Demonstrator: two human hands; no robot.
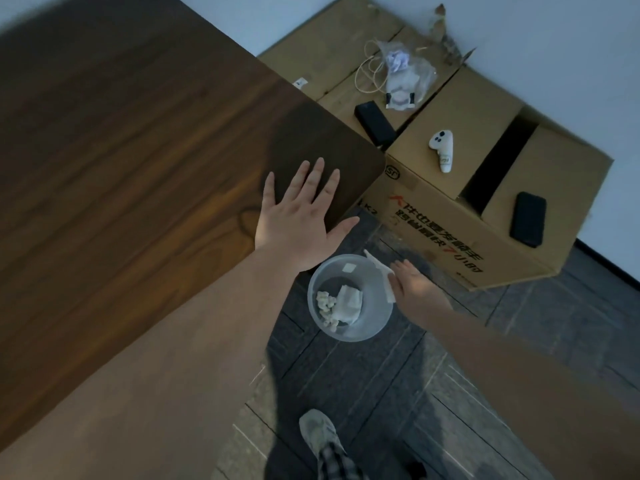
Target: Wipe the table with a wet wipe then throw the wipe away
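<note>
shoe (320, 436): 6 o'clock, on the tiled floor, clear of the bin.
right hand (414, 287): fingers pinched on the wet wipe (382, 275), held over the bin's 3 o'clock rim.
plastic bin (374, 327): centre, floor level, crumpled wipes already inside.
step: let go only once the wipe is past the rim, over the middle.
left hand (304, 216): flat, fingers spread, empty, on the table (138, 168) corner, 12 o'clock of the bin.
cardboard box (460, 244): 2 o'clock, just beyond the bin.

Cardboard box (450, 230), side face: black and red Chinese print, upside down, not legible; a red "7" in it. "K2" at lower-left corner.
</note>
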